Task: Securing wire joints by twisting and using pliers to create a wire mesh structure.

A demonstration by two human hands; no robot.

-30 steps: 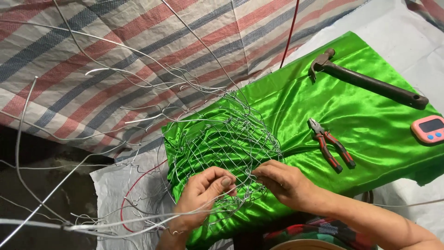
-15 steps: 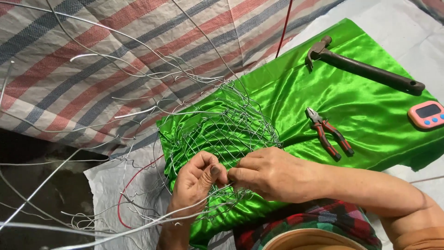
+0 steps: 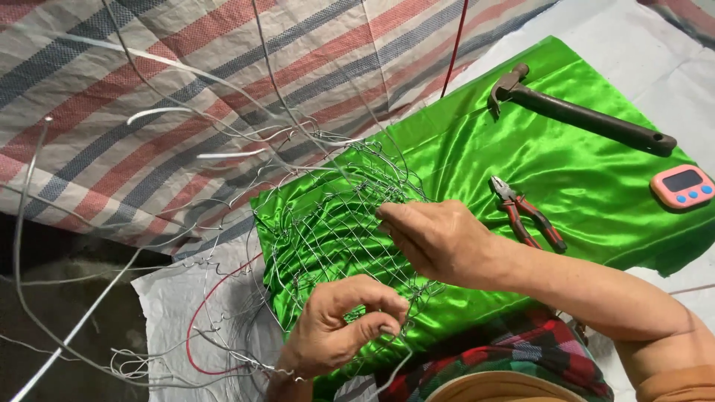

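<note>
A woven wire mesh lies on a shiny green cloth, with several long loose wire ends rising from it to the upper left. My left hand is at the mesh's near edge, fingers curled and pinching a wire strand. My right hand rests higher on the mesh's right side, fingers together and pressing on the wires. Whether it grips a strand is hidden under the fingers.
Red-handled pliers lie on the cloth just right of my right hand. A dark hammer lies further back, and a pink digital timer sits at the right edge. A striped tarp and white sheet lie underneath. A thin red wire runs upward.
My right hand has moved up and away from my left hand, from the near edge to the middle right of the mesh. My left hand stays low on the near edge.
</note>
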